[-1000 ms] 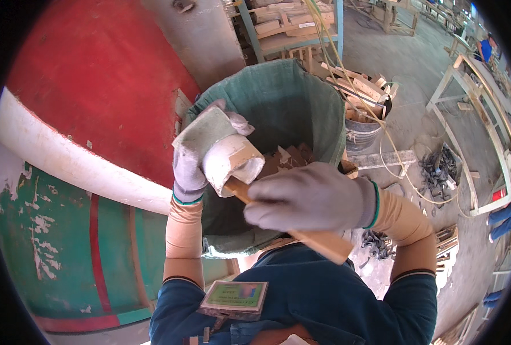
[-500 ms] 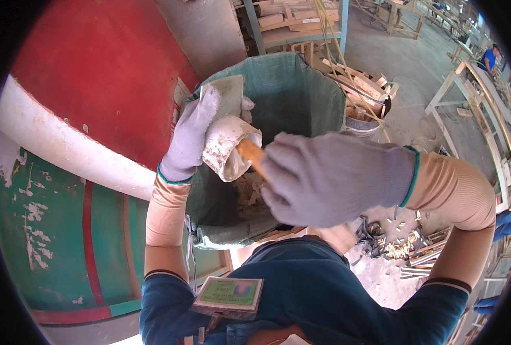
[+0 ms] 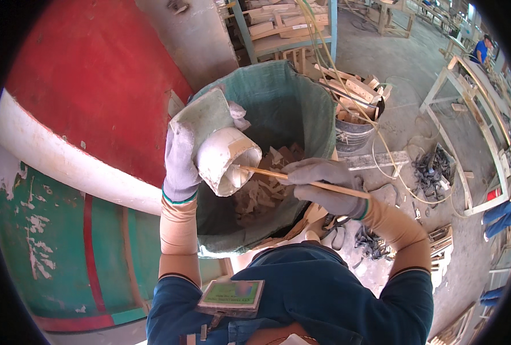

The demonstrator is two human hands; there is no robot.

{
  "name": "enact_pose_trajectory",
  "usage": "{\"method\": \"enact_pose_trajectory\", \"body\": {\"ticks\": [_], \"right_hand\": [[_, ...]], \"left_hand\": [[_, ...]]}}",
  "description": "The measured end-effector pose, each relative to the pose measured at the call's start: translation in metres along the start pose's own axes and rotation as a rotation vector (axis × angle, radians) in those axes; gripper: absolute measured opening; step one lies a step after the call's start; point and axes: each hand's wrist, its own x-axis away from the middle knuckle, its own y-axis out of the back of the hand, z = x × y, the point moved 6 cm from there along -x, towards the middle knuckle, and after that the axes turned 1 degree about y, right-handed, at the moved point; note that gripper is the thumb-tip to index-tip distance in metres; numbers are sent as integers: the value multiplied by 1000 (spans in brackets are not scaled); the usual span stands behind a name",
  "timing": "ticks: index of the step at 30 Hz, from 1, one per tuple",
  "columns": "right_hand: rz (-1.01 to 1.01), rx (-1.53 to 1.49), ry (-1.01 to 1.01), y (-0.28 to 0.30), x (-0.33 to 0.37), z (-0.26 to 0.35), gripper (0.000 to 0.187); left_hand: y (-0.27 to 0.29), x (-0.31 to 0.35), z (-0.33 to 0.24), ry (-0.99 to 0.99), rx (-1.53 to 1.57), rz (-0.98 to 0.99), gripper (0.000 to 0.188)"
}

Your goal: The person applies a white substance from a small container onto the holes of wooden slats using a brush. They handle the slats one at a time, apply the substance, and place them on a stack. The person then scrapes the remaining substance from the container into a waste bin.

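My left hand (image 3: 180, 154), in a grey knit glove, grips a dirty white round cup (image 3: 220, 148) tilted on its side, its mouth facing right. A flat pale plate (image 3: 201, 117) sits against the cup in the same grasp; whether the two are joined I cannot tell. My right hand (image 3: 318, 172), also gloved, is closed round a thin wooden stick (image 3: 341, 191). The stick's tip reaches into the cup's mouth, where something whitish shows. Both hands are over a large green woven sack (image 3: 315, 109) with wood scraps (image 3: 267, 198) at the bottom.
A red and green panel (image 3: 103, 75) with a white curved edge stands close on the left. Beyond the sack is a bucket (image 3: 353, 137) of wood offcuts. Yellow cords hang near a blue rack (image 3: 292, 43). A person in blue (image 3: 481, 50) works at the far right.
My right hand has drawn back to the lower right and turned, so the stick's length now shows. The cup's mouth has come into fuller view. My left hand stays gripping the cup.
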Motion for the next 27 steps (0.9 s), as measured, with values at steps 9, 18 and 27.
{"method": "enact_pose_trajectory", "body": {"ticks": [9, 18, 27], "right_hand": [[-662, -1272, -559, -67, 57, -66, 22], [-772, -1643, -931, -112, 73, -93, 24], [-338, -815, -1050, -41, 35, -142, 26]], "left_hand": [[33, 4, 28, -40, -235, -217, 65], [76, 48, 33, -260, -336, -504, 51], [157, 161, 38, -18, -641, -903, 43]]}}
